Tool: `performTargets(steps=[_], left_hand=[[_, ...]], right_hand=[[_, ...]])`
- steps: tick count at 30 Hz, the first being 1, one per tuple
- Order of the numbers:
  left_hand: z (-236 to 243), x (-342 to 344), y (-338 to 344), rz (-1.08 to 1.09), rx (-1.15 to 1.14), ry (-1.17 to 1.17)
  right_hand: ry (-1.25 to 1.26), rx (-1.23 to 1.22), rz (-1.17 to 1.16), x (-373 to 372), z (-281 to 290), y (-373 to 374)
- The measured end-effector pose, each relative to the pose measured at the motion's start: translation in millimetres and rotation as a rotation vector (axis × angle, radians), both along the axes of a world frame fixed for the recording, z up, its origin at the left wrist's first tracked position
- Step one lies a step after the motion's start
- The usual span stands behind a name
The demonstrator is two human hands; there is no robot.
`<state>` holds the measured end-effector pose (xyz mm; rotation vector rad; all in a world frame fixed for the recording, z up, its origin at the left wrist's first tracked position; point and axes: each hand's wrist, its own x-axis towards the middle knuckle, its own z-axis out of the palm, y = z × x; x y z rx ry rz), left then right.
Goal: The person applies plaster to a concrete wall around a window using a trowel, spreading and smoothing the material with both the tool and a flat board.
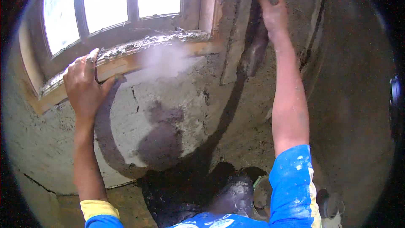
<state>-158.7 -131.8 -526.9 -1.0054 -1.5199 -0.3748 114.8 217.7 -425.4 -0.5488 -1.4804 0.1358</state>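
Observation:
My left hand (85, 82) grips the lower rail of the wooden window frame (120, 64), fingers over its top edge and thumb below. Crumbly grey mortar (147, 42) lies along the ledge just right of those fingers. Stretched far up, my right hand (275, 17) is against the wall right of the window. Its thumb reaches left to the top of a dark, narrow, board-like strip (256, 52). The other fingers curl and are partly hidden; what they hold, if anything, I cannot make out. A paler flat strip (232, 55) runs beside it on the wall.
Rough grey-brown plaster covers the wall (164, 88), with small cracks and my arms' shadows on it. Bright window panes (105, 2) fill the upper left. Below, partly hidden by my body, are dark shapes and a round green-rimmed container (262, 190).

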Motion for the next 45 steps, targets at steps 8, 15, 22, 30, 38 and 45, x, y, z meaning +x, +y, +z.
performTargets(steps=[8,15,22,30,38,45], left_hand=[[75,-4,7,0.091,-0.197,-0.062],[72,-9,11,-0.045,-0.185,-0.193],[70,-7,14,-0.084,-0.177,-0.283],[68,-19,5,-0.038,-0.113,-0.218],[66,-14,8,-0.021,-0.131,-0.255],[72,-19,11,0.022,-0.081,-0.131]], right_hand=[[-0.114,-0.313,0.132,-41,-199,-100],[0.009,-0.056,0.269,-28,-89,-52],[-0.063,-0.028,0.253,3,55,-6],[-0.072,-0.056,0.235,-42,-118,-83],[-0.003,-0.073,0.307,-6,110,-26],[-0.026,-0.049,0.230,-27,-33,-51]])
